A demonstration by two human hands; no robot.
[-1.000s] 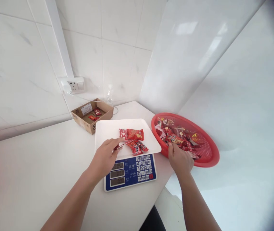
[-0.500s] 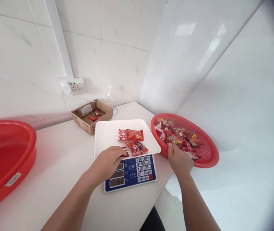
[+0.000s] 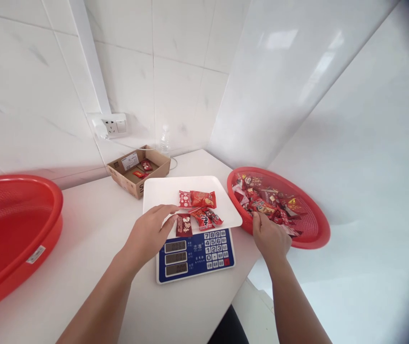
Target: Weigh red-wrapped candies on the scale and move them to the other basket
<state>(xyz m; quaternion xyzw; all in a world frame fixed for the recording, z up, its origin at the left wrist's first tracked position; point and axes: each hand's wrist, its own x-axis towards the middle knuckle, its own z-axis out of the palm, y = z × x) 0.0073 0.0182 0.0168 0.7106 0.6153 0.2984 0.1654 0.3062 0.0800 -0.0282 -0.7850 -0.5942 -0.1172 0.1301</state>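
My left hand (image 3: 153, 232) is over the left front of the white scale tray (image 3: 161, 188), its thumb and fingers apart. Just beside its fingertips lies a dark red snack packet (image 3: 183, 225) at the tray's front edge. Behind and right of that packet are several more red packets (image 3: 203, 199) on the tray. On the right, my right hand (image 3: 269, 239) grips the near rim of a red plastic basket (image 3: 314, 223), thumb over the edge. Mixed red and gold snack packets (image 3: 261, 206) fill part of this basket. The scale's blue keypad panel (image 3: 197, 255) faces me, with lit displays.
A second red basket (image 3: 51, 200) stands at the left. Behind the scale, a small cardboard box (image 3: 125, 184) holds a few red packets. A clear bottle (image 3: 164, 138) and a cable are near the wall, below a socket (image 3: 113, 126). White walls meet the table's back and right.
My left hand has let go of the dark red packet and drawn back to the left, fingers opening. The packet now lies flat on the tray. My right hand stays on the basket rim.
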